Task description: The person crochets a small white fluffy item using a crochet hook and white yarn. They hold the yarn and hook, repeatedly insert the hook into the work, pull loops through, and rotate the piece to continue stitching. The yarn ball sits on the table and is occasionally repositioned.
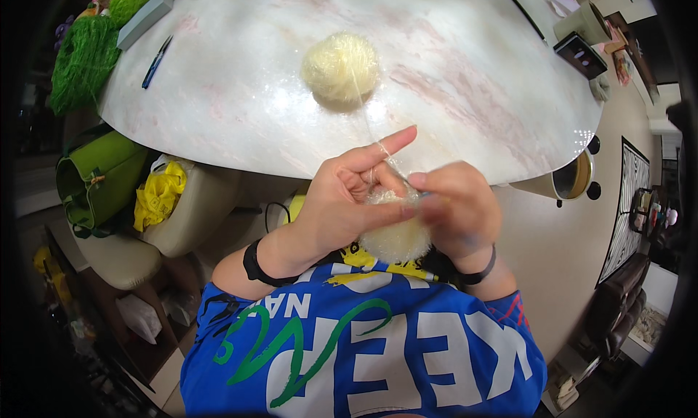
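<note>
A ball of fuzzy cream yarn (pixel 339 63) rests on the marble-patterned table. From it a strand (pixel 366 122) runs down over the raised index finger of my left hand (pixel 349 192). Between thumb and middle finger that hand pinches a fluffy cream piece of yarn work (pixel 397 241), which hangs over my lap. My right hand (pixel 461 205), blurred, meets it from the right and grips a thin tool, probably a crochet hook (pixel 424 194), mostly hidden by the fingers. The hook's tip is at the edge of the piece.
On the table's left lie a blue pen (pixel 157 62), a grey box (pixel 145 20) and green yarn (pixel 84 63). A green bag (pixel 98 178) and a yellow plastic bag (pixel 162 194) sit on chairs. At right are a phone-like device (pixel 581 54) and a bin (pixel 567 179) below the table edge.
</note>
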Demonstrator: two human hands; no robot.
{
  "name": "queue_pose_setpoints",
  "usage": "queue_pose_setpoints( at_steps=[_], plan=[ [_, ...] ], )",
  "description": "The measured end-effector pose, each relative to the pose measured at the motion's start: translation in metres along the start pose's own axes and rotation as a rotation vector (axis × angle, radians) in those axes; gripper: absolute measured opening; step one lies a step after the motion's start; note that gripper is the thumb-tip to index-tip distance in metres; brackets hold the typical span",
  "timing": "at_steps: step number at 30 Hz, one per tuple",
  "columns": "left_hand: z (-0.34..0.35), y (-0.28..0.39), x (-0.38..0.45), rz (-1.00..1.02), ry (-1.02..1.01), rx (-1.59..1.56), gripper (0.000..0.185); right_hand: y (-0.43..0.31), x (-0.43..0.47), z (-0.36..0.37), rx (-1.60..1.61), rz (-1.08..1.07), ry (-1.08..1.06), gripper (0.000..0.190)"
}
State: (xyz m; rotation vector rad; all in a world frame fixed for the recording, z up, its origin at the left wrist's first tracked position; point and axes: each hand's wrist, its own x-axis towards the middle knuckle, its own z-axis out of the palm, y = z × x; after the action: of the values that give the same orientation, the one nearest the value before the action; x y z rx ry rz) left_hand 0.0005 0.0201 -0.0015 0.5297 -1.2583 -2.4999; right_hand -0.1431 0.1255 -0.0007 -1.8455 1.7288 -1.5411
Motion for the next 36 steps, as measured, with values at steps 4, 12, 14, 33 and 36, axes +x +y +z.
queue_pose_setpoints(
  at_steps=[4,12,14,33,36],
  plan=[
    [0.0,0.004,-0.001,-0.102,-0.02,-0.071,0.073,0.005,0.007,-0.004,-0.142,-0.451,-0.001,0.026],
    [-0.013,0.011,0.003,-0.195,-0.21,-0.155,0.072,0.015,-0.009,0.01,1.151,0.423,0.189,0.018],
    [-0.008,0.004,0.003,-0.11,-0.122,-0.077,0.074,0.014,-0.008,0.01,1.146,0.509,0.15,0.015],
    [-0.012,0.001,0.003,-0.073,-0.072,-0.069,0.066,0.019,-0.011,0.014,1.033,0.605,0.249,0.014],
    [-0.017,0.004,0.001,-0.045,-0.131,0.069,0.059,0.022,-0.008,0.012,1.146,0.533,0.171,0.016]
  ],
)
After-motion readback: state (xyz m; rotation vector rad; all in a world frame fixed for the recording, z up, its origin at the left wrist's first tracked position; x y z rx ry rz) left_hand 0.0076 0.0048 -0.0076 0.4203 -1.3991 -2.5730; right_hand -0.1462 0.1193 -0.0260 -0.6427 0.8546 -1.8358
